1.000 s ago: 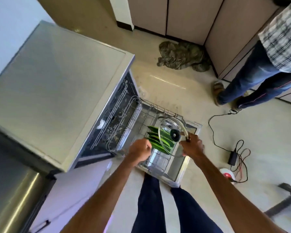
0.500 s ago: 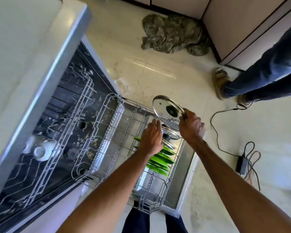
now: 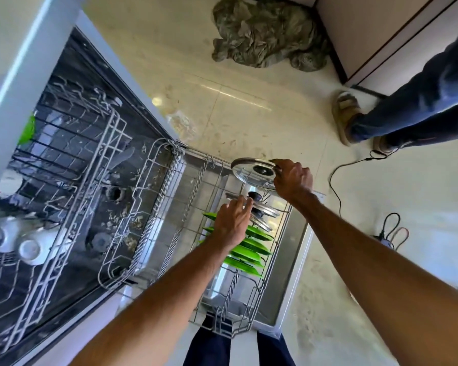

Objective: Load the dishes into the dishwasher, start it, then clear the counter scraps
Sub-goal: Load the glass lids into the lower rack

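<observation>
The dishwasher stands open with its lower wire rack [image 3: 169, 180] pulled out over the door. My right hand [image 3: 292, 179] grips the rim of a glass lid [image 3: 254, 173] with a black knob, held tilted above the rack's far end. Two more glass lids [image 3: 263, 212] stand on edge in the rack just below it. My left hand [image 3: 232, 223] reaches to them, its fingertips touching the nearer lid by its knob. Several green plates [image 3: 245, 253] stand in a row behind my left hand.
White cups [image 3: 13, 241] sit upside down in the upper rack at left, near a green item [image 3: 28, 129]. Another person's legs [image 3: 418, 109] stand at right. A crumpled cloth [image 3: 267, 33] lies on the floor, and a black cable with adapter [image 3: 381, 233] runs right of the door.
The view has dropped closer to the rack. My right hand has kept the lid above the rack's far end, and my left hand has stretched forward to touch the racked lids.
</observation>
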